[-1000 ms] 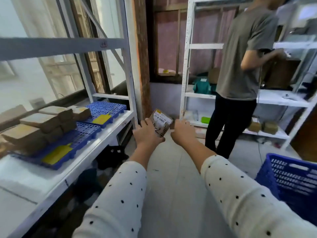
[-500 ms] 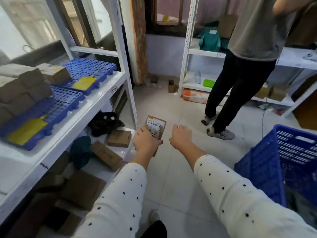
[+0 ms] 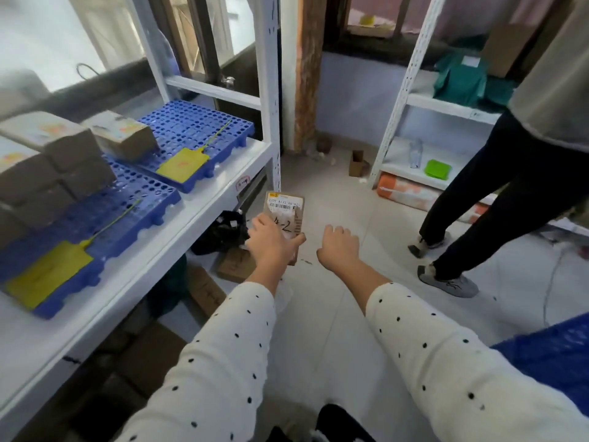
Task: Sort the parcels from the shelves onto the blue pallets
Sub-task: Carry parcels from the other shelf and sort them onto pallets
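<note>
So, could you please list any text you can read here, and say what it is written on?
"4-2": handwritten on the small parcel that the left hand holds.
Printed code line on that parcel's label: too blurred to read.
Red mark on the shelf edge: unreadable.
Yellow tags and box labels: too blurred.

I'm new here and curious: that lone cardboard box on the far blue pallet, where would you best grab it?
Probably from above, fingers across the two long sides of the box. It lies flat on the far pallet, top bare, with open pallet to its right; stacked boxes crowd its left.
</note>
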